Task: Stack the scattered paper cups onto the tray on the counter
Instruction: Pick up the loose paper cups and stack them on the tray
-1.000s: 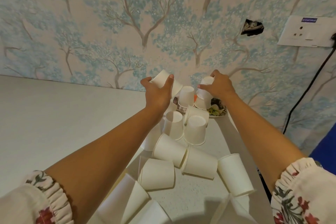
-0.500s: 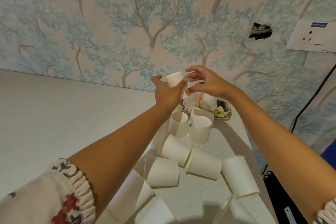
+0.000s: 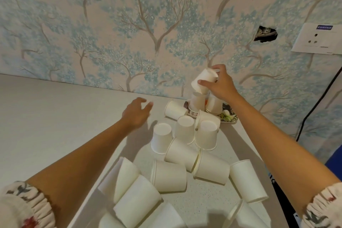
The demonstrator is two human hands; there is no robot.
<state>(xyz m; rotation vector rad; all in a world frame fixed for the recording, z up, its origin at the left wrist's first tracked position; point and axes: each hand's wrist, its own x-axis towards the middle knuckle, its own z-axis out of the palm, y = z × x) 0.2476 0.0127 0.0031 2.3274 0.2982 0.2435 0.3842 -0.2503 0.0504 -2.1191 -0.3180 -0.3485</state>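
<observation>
From the head camera, the right hand (image 3: 220,84) is raised near the wallpapered wall (image 3: 129,24), its fingers and thumb curled round a white paper cup (image 3: 204,80) that is tilted with its base up and to the right. This held cup hangs just above 2 upside-down cups (image 3: 199,101) standing on the patterned tray (image 3: 228,117), which sits at the far end of the counter (image 3: 55,126) against the wall; whether the held cup touches the ones beneath cannot be told. The left hand (image 3: 137,114) hovers over the counter to the left of the pile with its fingers spread and relaxed, gripping nothing and touching nothing. Just beside the tray's near-left edge 1 cup lies on its side (image 3: 174,110), and in front of it 3 cups stand upside down (image 3: 162,137) close together. Nearer the camera more cups lie scattered on their sides (image 3: 170,176), several touching one another, with 1 at the right (image 3: 247,181) lying apart and angled toward the counter's edge. Both forearms are bare, ending in gathered floral sleeves (image 3: 27,207) at the lower corners. On the wall at the upper right are a white socket plate (image 3: 318,40) and a ragged hole (image 3: 265,33), and a black cable (image 3: 314,102) runs down the right side.
</observation>
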